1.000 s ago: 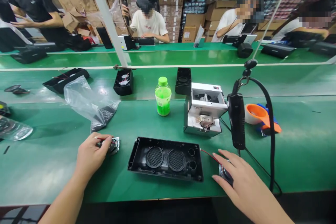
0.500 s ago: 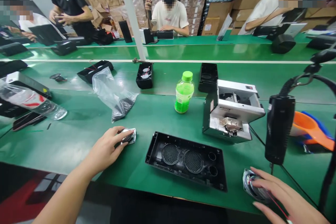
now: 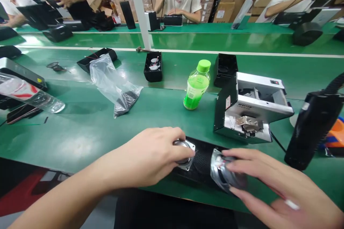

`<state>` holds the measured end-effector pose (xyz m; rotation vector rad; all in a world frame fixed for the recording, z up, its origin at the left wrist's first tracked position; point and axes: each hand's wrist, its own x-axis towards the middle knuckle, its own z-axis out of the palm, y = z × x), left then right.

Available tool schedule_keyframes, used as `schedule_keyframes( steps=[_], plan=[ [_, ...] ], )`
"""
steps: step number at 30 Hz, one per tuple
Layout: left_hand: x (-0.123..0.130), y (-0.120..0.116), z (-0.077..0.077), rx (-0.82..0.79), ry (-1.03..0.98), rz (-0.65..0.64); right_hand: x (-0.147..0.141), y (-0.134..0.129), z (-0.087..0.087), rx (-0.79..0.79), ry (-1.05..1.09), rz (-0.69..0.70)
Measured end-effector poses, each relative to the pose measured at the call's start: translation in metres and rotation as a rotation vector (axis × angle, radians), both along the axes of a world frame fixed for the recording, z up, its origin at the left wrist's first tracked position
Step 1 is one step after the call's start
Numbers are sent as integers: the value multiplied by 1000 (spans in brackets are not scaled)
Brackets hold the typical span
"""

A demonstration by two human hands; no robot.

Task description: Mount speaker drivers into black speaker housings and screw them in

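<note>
My left hand (image 3: 158, 155) grips a small speaker driver (image 3: 185, 154) by its edge, over the left part of a black speaker housing (image 3: 202, 159). To the right, my right hand (image 3: 266, 182) has its fingers closed around a second speaker driver (image 3: 221, 170), tilted above the housing's right part. A thin wire with a white connector (image 3: 292, 205) runs along that hand. Both hands and drivers hide much of the housing; a round mesh grille shows between them.
A green-capped bottle (image 3: 197, 85) and a silver machine (image 3: 252, 109) stand behind the housing. An electric screwdriver (image 3: 313, 128) hangs at the right. A clear plastic bag (image 3: 115, 86) and a lying water bottle (image 3: 32, 93) are at the left. Co-workers sit and stand across the bench.
Both hands have moved inward over the housing, each carrying a speaker driver: the left from the bench at its left, the right from the bench at its right. The view has tilted down.
</note>
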<state>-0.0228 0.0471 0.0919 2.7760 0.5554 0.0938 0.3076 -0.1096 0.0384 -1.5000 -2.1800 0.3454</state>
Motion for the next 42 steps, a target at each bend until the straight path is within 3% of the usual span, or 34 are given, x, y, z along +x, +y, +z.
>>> schedule_keyframes(
  steps=[3,8,13,17,22,27,32,37,42],
  plan=[
    [8,5,-14,89,41,-52,-26,34,9,-18,-113,127],
    [10,11,-29,56,42,-86,-29,55,6,-44,-213,312],
    [14,11,-39,104,65,-94,-33,61,-6,-58,-243,362],
    [14,11,-46,127,30,-66,-37,59,-12,40,-317,318],
    [11,11,-44,74,37,-40,-33,53,-10,60,-384,338],
    [11,6,-38,121,-19,-20,-21,43,-14,38,-421,347],
    [15,0,-39,165,-29,28,-19,35,-20,48,-351,328],
    [14,0,-42,113,-6,58,-21,37,-18,73,-311,382],
    [11,3,-43,61,-60,92,-20,42,-15,70,-217,345]
  ],
)
